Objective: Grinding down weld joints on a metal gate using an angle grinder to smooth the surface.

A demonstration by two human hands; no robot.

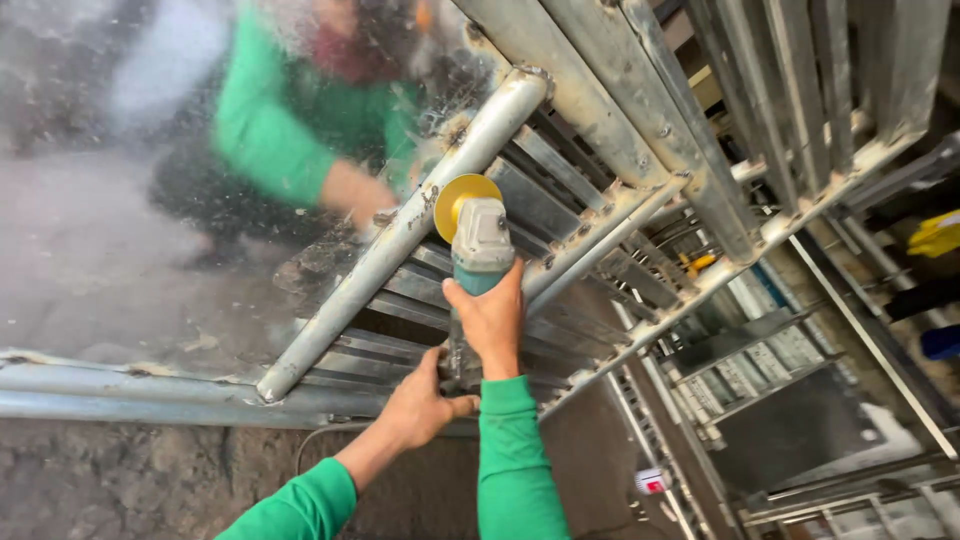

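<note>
While both hands [455, 365] grip it, grinder [478, 250] meets pipe [400, 235].

Angle grinder [478, 262]: matt grey and teal plastic body, glossy yellow guard, gripped by both bare hands. Round steel tube [400, 235], centre frame: dull galvanised finish, rough and spattered at welds. Sleeves [512, 470], lower centre: soft green cloth, matt.

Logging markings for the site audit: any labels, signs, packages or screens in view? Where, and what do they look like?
Small tag or label: low right of centre, among the stacked metal frames; roughly rectangular, white with a red patch.
Nothing readable shows on the angle grinder, and there are no screens, signs or packages.
</note>
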